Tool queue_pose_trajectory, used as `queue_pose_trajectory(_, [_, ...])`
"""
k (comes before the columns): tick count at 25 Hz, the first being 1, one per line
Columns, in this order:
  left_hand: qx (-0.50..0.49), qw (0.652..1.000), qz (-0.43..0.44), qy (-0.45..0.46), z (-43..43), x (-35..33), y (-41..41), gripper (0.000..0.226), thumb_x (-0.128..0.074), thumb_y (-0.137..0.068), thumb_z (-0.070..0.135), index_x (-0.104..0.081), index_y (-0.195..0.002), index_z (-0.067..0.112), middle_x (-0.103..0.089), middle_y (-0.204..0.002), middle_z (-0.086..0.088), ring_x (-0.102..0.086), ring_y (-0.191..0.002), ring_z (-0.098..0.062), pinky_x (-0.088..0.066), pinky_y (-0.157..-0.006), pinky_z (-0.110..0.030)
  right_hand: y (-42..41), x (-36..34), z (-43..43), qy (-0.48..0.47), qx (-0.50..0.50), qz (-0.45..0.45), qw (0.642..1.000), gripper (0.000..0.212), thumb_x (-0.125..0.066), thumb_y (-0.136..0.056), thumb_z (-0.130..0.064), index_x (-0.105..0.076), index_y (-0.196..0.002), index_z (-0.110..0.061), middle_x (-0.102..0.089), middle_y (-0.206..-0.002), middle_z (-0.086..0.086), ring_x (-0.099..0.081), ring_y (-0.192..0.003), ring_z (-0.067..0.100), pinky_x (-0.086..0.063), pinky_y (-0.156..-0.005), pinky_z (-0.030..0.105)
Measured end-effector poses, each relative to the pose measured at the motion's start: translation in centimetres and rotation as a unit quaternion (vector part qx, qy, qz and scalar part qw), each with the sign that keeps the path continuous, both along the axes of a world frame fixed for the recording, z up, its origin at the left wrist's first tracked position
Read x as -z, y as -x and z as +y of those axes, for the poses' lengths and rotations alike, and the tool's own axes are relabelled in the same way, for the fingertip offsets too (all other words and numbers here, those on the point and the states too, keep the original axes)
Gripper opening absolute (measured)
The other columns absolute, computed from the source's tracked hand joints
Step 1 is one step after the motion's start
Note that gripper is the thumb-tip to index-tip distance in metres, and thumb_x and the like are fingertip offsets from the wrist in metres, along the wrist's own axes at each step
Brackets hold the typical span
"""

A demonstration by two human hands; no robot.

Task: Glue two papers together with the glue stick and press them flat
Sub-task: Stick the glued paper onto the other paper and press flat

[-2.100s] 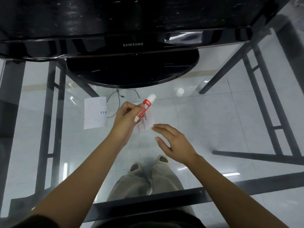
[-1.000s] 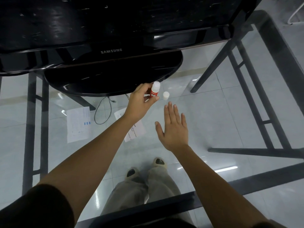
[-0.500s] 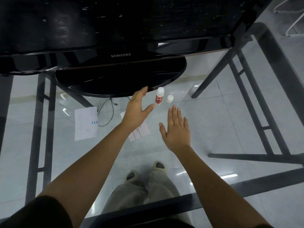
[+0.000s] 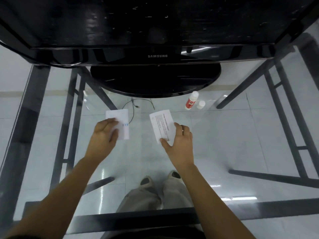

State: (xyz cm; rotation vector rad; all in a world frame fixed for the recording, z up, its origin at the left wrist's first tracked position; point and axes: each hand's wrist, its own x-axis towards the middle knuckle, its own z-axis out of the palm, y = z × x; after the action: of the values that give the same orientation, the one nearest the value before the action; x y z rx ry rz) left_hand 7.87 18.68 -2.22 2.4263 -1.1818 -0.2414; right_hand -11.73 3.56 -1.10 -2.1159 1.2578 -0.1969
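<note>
Two small white papers lie on the glass table. The left paper (image 4: 120, 118) has a small blue mark, and my left hand (image 4: 103, 135) lies over its left part with fingers and thumb curled on it. The right paper (image 4: 160, 123) carries printed text; my right hand (image 4: 180, 142) holds its lower right corner, thumb on its bottom edge. The red-and-white glue stick (image 4: 191, 101) stands upright and uncapped to the far right of the papers, beside its white cap (image 4: 201, 104). Neither hand touches it.
A black Samsung monitor (image 4: 158, 56) with a round stand base (image 4: 155, 80) fills the far side of the table. The glass table top (image 4: 241, 135) shows the black frame legs, a cable on the tiled floor, and my legs and shoes below.
My left hand set the glue stick upright beside its cap and let go. Both hands then drew back, the left onto the left paper and the right onto the printed paper.
</note>
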Motion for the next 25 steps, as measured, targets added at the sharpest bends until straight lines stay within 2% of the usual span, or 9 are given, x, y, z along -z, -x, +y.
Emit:
queue_pose_trajectory(5, [0.073, 0.997, 0.001, 0.036, -2.6, 0.2, 5.1, 0.032, -0.064, -0.083, 0.002, -0.06, -0.114, -0.003, -0.06, -0.119, -0.02, -0.054, -0.108, -0.037, -0.043, -0.096, -0.04, -0.8, -0.3, -0.8, -0.087, 0.059, -0.028, 0.994, 0.072, -0.075, -0.077, -0.025, -0.035, -0.135, -0.017, -0.045, -0.128, 0.007, -0.052, -0.114, 0.023, -0.051, -0.082, 0.029])
queue_pose_trajectory(8, [0.079, 0.995, 0.023, 0.052, -3.1, 0.1, 6.0, 0.035, -0.062, -0.085, 0.007, -0.057, -0.118, 0.0, -0.058, -0.122, -0.016, -0.051, -0.112, -0.032, -0.04, -0.099, -0.034, 0.3, -0.3, -1.4, -0.087, 0.084, -0.029, 0.992, 0.07, -0.076, -0.075, -0.026, -0.037, -0.133, -0.02, -0.055, -0.118, 0.003, -0.049, -0.107, 0.017, -0.048, -0.077, 0.026])
queue_pose_trajectory(12, [0.105, 0.993, 0.03, 0.047, -2.0, 0.2, 4.4, 0.036, -0.064, -0.083, 0.012, -0.059, -0.118, 0.003, -0.059, -0.123, -0.013, -0.052, -0.112, -0.029, -0.044, -0.097, -0.036, 1.7, -0.3, -1.5, -0.093, 0.108, -0.07, 0.987, 0.058, -0.078, -0.073, -0.021, -0.045, -0.121, -0.021, -0.047, -0.106, -0.003, -0.05, -0.1, 0.013, -0.042, -0.051, 0.005])
queue_pose_trajectory(14, [0.109, 0.993, 0.025, 0.032, -1.9, 0.2, 4.1, 0.037, -0.066, -0.082, 0.015, -0.061, -0.116, 0.003, -0.06, -0.122, -0.013, -0.054, -0.111, -0.031, -0.046, -0.096, -0.039, 2.2, -0.5, -1.4, -0.094, 0.119, -0.107, 0.983, 0.055, -0.077, -0.073, -0.014, -0.046, -0.118, -0.019, -0.046, -0.112, 0.001, -0.048, -0.1, 0.012, -0.042, -0.053, 0.0])
queue_pose_trajectory(16, [0.115, 0.993, 0.018, 0.027, -2.8, 0.1, 4.7, 0.037, -0.069, -0.081, 0.014, -0.061, -0.116, 0.002, -0.061, -0.121, -0.013, -0.055, -0.11, -0.032, -0.044, -0.097, -0.037, 2.6, -0.8, -1.1, -0.103, 0.124, -0.145, 0.976, 0.055, -0.076, -0.074, -0.009, -0.046, -0.119, -0.018, -0.049, -0.118, 0.002, -0.052, -0.091, 0.009, -0.047, -0.056, 0.003])
queue_pose_trajectory(18, [0.132, 0.991, 0.012, 0.025, -3.9, 0.0, 5.8, 0.037, -0.069, -0.081, 0.013, -0.061, -0.115, 0.002, -0.061, -0.121, -0.013, -0.055, -0.11, -0.032, -0.044, -0.096, -0.037, 3.0, -1.5, -0.6, -0.132, 0.136, -0.183, 0.965, 0.059, -0.075, -0.076, -0.01, -0.042, -0.124, -0.02, -0.052, -0.116, -0.004, -0.057, -0.082, 0.005, -0.05, -0.059, 0.007])
queue_pose_trajectory(20, [0.131, 0.991, 0.016, 0.025, -4.5, -0.2, 6.7, 0.037, -0.068, -0.082, 0.015, -0.061, -0.116, 0.002, -0.061, -0.121, -0.013, -0.055, -0.111, -0.031, -0.045, -0.096, -0.038, 3.6, -2.1, -0.2, -0.138, 0.138, -0.206, 0.959, 0.059, -0.072, -0.079, -0.012, -0.041, -0.128, -0.018, -0.053, -0.11, -0.008, -0.058, -0.083, 0.004, -0.048, -0.062, 0.003])
queue_pose_trajectory(23, [0.106, 0.993, 0.046, 0.014, -4.6, -0.3, 7.5, 0.038, -0.064, -0.085, 0.017, -0.059, -0.119, 0.003, -0.06, -0.124, -0.012, -0.052, -0.115, -0.029, -0.046, -0.097, -0.041, 4.3, -2.4, 0.3, -0.09, 0.134, -0.199, 0.967, 0.035, -0.067, -0.084, -0.014, -0.054, -0.117, -0.011, -0.057, -0.107, -0.005, -0.06, -0.093, 0.016, -0.043, -0.059, -0.002])
queue_pose_trajectory(25, [0.111, 0.992, 0.056, 0.006, -4.8, -0.6, 8.0, 0.039, -0.062, -0.087, 0.019, -0.057, -0.121, 0.003, -0.058, -0.126, -0.012, -0.05, -0.118, -0.028, -0.046, -0.098, -0.043, 4.2, -2.5, 0.5, -0.031, 0.118, -0.18, 0.976, 0.027, -0.064, -0.086, -0.014, -0.06, -0.112, -0.007, -0.062, -0.109, 0.004, -0.06, -0.089, 0.018, -0.044, -0.06, 0.0])
